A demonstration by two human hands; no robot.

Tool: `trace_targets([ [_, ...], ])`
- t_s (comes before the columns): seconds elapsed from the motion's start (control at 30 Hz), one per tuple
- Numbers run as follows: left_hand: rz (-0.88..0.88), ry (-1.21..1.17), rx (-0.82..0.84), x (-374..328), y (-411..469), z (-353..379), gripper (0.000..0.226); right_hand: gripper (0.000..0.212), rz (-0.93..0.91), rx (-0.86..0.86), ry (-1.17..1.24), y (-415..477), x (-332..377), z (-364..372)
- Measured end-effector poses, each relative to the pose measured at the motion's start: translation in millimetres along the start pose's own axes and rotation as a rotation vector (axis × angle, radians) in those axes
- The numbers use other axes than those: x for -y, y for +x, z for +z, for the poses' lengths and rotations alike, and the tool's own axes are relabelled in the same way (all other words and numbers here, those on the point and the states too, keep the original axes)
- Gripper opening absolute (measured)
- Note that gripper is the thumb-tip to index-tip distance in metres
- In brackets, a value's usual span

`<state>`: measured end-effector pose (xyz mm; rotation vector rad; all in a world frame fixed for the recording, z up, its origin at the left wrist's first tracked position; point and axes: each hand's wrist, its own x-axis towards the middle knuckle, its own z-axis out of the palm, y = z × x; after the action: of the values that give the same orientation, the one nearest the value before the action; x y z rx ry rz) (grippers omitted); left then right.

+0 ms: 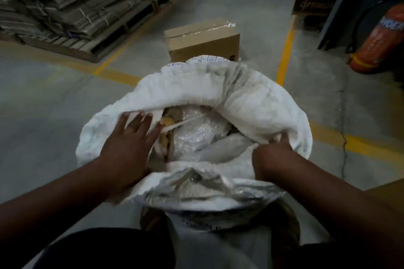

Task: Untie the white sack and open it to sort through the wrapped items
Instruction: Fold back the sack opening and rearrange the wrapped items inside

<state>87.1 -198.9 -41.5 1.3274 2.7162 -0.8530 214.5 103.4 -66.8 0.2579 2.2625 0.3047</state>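
The white sack (247, 96) stands on the floor in front of me with its mouth wide and its rim rolled outward. Inside lie bubble-wrapped items (196, 135), a grey wrapped parcel (220, 148) and some brown cardboard (166, 135). A pale tie strip (183, 123) stretches across the opening. My left hand (129, 142) lies flat on the sack's left rim, fingers spread, touching the strip and the cloth. My right hand (271, 155) is closed on the sack's right rim, fingers curled into the fabric.
A taped cardboard box (201, 39) stands just behind the sack. Flattened cartons are stacked on wooden pallets (65, 6) at the left. A red fire extinguisher (380, 37) leans at the right. Yellow lines (284, 54) mark the grey concrete floor.
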Motion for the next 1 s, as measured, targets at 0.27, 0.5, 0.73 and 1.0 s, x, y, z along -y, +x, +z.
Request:
trace_targets([
  [0.27,0.093,0.016,0.023,-14,65,-34,0.130,0.075,-0.713,-0.165,0.071,-4,44,-26],
  [0.5,-0.164,0.036,-0.044,18,130,-32,0.114,0.049,-0.456,-0.307,0.499,23,32,-48],
  [0.73,-0.349,0.148,0.200,35,144,-29,0.127,0.094,0.123,-0.376,0.504,76,-2,-41],
  [1.0,-0.188,0.305,0.320,60,106,-42,0.112,0.130,0.185,-0.095,0.495,85,-29,-29],
])
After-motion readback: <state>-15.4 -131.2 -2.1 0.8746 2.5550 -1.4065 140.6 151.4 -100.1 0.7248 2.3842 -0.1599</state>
